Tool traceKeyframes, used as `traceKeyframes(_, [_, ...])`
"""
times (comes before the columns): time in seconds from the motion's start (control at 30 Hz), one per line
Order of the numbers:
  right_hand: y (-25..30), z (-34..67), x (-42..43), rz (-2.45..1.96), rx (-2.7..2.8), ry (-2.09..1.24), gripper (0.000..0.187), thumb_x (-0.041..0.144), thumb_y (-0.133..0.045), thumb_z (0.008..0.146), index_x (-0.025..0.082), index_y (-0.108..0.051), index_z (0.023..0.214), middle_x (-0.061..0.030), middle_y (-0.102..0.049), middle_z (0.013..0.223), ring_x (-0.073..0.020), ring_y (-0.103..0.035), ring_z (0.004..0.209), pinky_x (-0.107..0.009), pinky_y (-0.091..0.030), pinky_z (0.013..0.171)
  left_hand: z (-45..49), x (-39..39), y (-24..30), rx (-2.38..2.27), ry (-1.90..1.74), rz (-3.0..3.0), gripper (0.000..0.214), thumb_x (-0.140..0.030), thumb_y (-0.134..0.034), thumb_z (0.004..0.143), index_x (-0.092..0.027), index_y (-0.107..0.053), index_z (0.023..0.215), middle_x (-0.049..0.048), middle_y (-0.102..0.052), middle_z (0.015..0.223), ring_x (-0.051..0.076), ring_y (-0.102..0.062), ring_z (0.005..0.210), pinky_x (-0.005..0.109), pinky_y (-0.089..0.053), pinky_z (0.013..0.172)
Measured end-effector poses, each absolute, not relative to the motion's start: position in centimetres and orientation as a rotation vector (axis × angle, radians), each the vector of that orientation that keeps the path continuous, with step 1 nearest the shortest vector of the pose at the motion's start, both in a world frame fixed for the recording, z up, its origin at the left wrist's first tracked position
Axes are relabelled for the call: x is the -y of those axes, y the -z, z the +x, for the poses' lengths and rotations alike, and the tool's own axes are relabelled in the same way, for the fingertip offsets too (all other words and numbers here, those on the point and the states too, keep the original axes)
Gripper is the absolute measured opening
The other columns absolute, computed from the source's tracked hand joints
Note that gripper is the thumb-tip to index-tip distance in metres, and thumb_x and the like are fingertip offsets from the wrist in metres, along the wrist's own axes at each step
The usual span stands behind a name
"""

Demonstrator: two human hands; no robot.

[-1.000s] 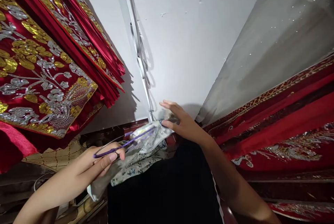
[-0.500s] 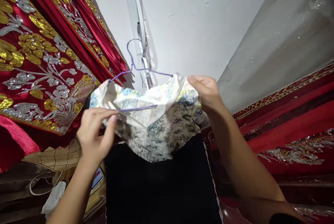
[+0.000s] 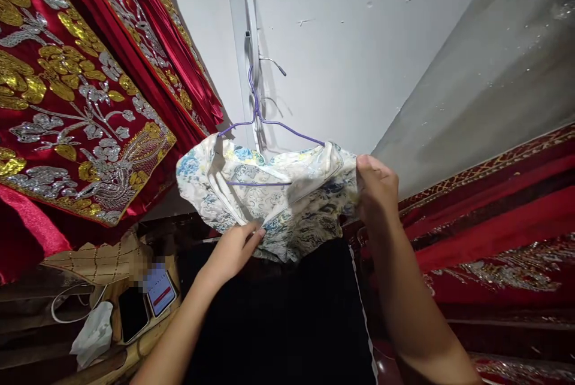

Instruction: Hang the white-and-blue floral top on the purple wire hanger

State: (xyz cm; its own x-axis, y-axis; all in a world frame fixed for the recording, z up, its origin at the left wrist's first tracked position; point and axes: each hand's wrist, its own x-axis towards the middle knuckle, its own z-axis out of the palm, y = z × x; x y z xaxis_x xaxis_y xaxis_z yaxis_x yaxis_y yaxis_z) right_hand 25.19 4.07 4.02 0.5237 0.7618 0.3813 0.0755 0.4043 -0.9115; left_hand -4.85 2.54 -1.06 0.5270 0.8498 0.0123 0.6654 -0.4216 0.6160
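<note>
Shirt: I had the flower-patterned shirt (image 3: pixel 309 211) in mid-view, spread below the rail and in front of the black clothing (image 3: pixel 287 325) that the wearer had on.
Left hand: the hand (image 3: pixel 238 250) pinched the low point of the front neckline between thumb and fingers.
Right hand: the hand (image 3: pixel 380 184) gripped the shirt's outer edge at the shoulder, fingers closed on the cloth.
Purple hanger: the hanger (image 3: pixel 256 108) stood inside the shirt, arms running under both shoulders, its lower bar crossing the neck opening.
Hook: its curve overlapped the metal rail (image 3: pixel 254 20); I could not tell whether it was caught there.
Peg: a bare metal peg (image 3: pixel 275 64) stuck out to the right, just beside the hook.
White wall: from the rail to the grey cover (image 3: pixel 476 85), the wall (image 3: pixel 332 67) gave me the widest open stretch.
Left edge: red garments (image 3: pixel 90 109) with gold and silver patterns hung near the shirt's left shoulder, the tightest side.
Right edge: more red garments (image 3: pixel 503 211) hung beyond my right forearm.
Low left corner: a dark phone (image 3: pixel 133 313) and a lit phone (image 3: pixel 160 290) lay side by side on the wooden bench (image 3: pixel 150 346), near my left forearm.
</note>
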Motion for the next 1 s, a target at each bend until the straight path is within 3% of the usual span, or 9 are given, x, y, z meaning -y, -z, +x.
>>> traceKeyframes(0.17, [2.5, 20.6, -1.5, -1.267, 0.650, 0.036, 0.029, 0.036, -0.067, 0.084, 0.019, -0.064, 0.107, -0.0073, -0.063, 0.109, -0.0205, -0.060, 0.100, -0.037, -0.047, 0.091, -3.8, -0.3, 3.8, -1.257, -0.683, 2.069, 0.033, -0.044, -0.040, 0.102, -0.020, -0.057, 0.086, 0.0014, -0.057, 0.073, 0.019, -0.055, 0.072, 0.027, -0.038, 0.068])
traceKeyframes(0.23, [6.2, 17.6, 0.7, -1.333, 0.655, -0.084, 0.022, 0.034, -0.064, 0.085, 0.019, -0.062, 0.100, -0.0060, -0.062, 0.099, -0.0200, -0.060, 0.093, -0.036, -0.048, 0.087, -3.3, 0.4, 4.3, -1.221, -0.750, 1.997, 0.029, -0.039, -0.040, 0.103, -0.021, -0.062, 0.098, 0.0030, -0.062, 0.081, 0.020, -0.058, 0.078, 0.028, -0.041, 0.073])
traceKeyframes(0.3, [9.2, 14.7, 2.5, -1.350, 0.867, -0.511, 0.013, 0.030, -0.062, 0.085, 0.018, -0.060, 0.092, -0.0040, -0.062, 0.086, -0.0190, -0.060, 0.082, -0.034, -0.049, 0.078, -2.9, 0.8, 4.4, -1.184, -0.790, 1.955, 0.028, -0.034, -0.040, 0.103, -0.022, -0.063, 0.110, 0.0043, -0.066, 0.090, 0.021, -0.061, 0.085, 0.030, -0.042, 0.078])
traceKeyframes(0.4, [11.0, 11.9, 3.1, -1.249, 1.209, -0.920, 0.018, 0.022, -0.061, 0.081, 0.020, -0.057, 0.098, -0.0024, -0.063, 0.085, -0.0189, -0.061, 0.080, -0.033, -0.049, 0.076, -2.4, 1.1, 4.1, -1.162, -0.757, 1.966, 0.032, -0.026, -0.038, 0.103, -0.024, -0.062, 0.124, 0.0058, -0.069, 0.098, 0.022, -0.062, 0.090, 0.032, -0.044, 0.082])
traceKeyframes(0.57, [9.7, 11.9, 1.4, -1.293, 1.378, -0.859, 0.005, 0.016, -0.054, 0.079, 0.020, -0.053, 0.077, 0.0018, -0.052, 0.070, -0.0148, -0.049, 0.067, -0.027, -0.040, 0.063, -2.0, 1.5, 3.0, -1.156, -0.741, 1.972, 0.037, -0.027, -0.038, 0.103, -0.028, -0.060, 0.132, 0.0065, -0.070, 0.108, 0.025, -0.062, 0.099, 0.035, -0.044, 0.087])
traceKeyframes(0.67, [9.4, 12.6, 1.6, -1.293, 1.362, -0.898, 0.012, 0.021, -0.059, 0.081, 0.020, -0.052, 0.070, 0.0022, -0.050, 0.066, -0.0141, -0.046, 0.065, -0.027, -0.036, 0.061, -1.8, 1.8, 2.6, -1.156, -0.786, 1.926, 0.034, -0.032, -0.043, 0.102, -0.030, -0.063, 0.129, 0.0046, -0.070, 0.103, 0.023, -0.061, 0.096, 0.034, -0.044, 0.086])
traceKeyframes(0.83, [9.5, 13.1, 2.6, -1.323, 1.288, -0.959, 0.018, 0.027, -0.064, 0.081, 0.018, -0.055, 0.068, 0.0012, -0.053, 0.066, -0.0139, -0.046, 0.064, -0.027, -0.035, 0.061, -0.8, 2.3, 3.3, -1.218, -0.920, 1.840, 0.030, -0.039, -0.050, 0.100, -0.024, -0.072, 0.113, 0.0026, -0.062, 0.077, 0.019, -0.054, 0.074, 0.030, -0.042, 0.071])
traceKeyframes(1.0, [8.9, 13.3, 2.7, -1.294, 1.331, -0.961, 0.027, 0.028, -0.061, 0.084, 0.019, -0.047, 0.063, 0.0030, -0.045, 0.061, -0.0121, -0.042, 0.061, -0.027, -0.032, 0.059, -0.4, 2.6, 4.1, -1.284, -1.057, 1.774, 0.025, -0.036, -0.052, 0.099, -0.025, -0.073, 0.107, 0.0032, -0.068, 0.091, 0.019, -0.059, 0.083, 0.030, -0.045, 0.078])
